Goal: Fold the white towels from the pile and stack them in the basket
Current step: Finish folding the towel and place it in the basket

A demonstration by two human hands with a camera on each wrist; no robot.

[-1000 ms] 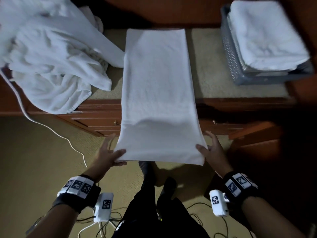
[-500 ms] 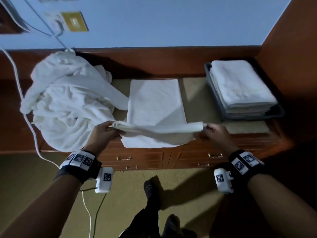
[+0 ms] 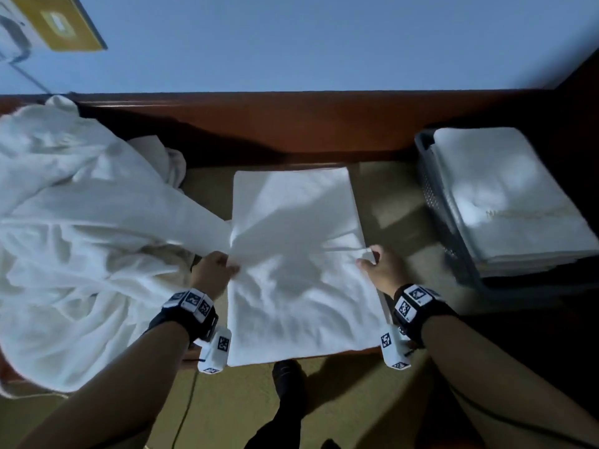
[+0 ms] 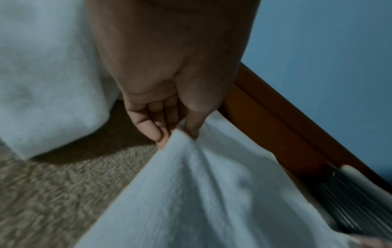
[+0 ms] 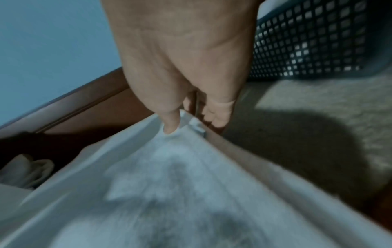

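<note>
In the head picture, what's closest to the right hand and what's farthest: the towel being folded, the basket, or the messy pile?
From the right hand:
1. Towel: held in its fingers, just to its left.
2. Basket: to its right, on the far right of the dresser top.
3. Pile: far left, beyond the left hand.

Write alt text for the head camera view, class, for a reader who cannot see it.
Two hands, left hand and right hand, pinch the side edges of a white towel being folded on a wooden dresser. Unfolded towels lie left; a grey basket of folded towels sits right.
</note>
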